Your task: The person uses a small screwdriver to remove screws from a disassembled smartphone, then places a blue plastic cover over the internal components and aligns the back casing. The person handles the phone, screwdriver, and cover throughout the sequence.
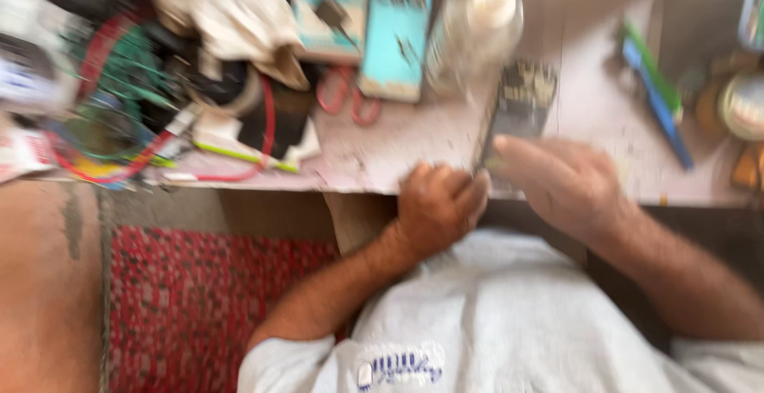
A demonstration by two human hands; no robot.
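The picture is blurred by motion. My left hand [436, 206] is curled at the front edge of the worktable [414, 142], its fingers closed on the lower end of a dark flat circuit board [521, 103]. My right hand [561, 182] lies beside it, fingers touching the same board from the right. The board stands up from my hands over the pale tabletop, with light specks on its upper part.
A tangle of red and green wires [119, 99] and clutter fills the table's left. Teal cards [396, 35], red-handled scissors [350, 99], a clear jar [481, 23], and blue and green pens [656, 91] lie farther back. A red patterned rug [191, 305] is below.
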